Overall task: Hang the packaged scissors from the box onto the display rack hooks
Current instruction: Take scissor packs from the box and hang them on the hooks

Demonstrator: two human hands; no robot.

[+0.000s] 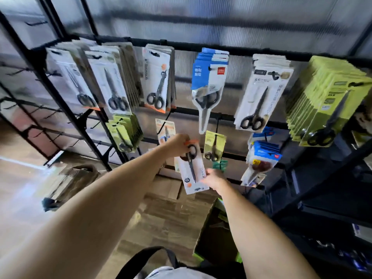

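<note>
Both hands hold one white scissors pack (191, 168) upside down in front of the rack (231, 50). The left hand (178, 144) grips its orange end; the right hand (214, 178) pinches its lower edge, above the open box (207, 228).

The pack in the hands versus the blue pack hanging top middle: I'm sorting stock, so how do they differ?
The held pack is white with an orange edge, upside down, tilted, gripped by the left hand and right hand. The blue pack hangs from a hook, its scissors pointing down, in front of a stack. Both hold dark-handled scissors.
</note>
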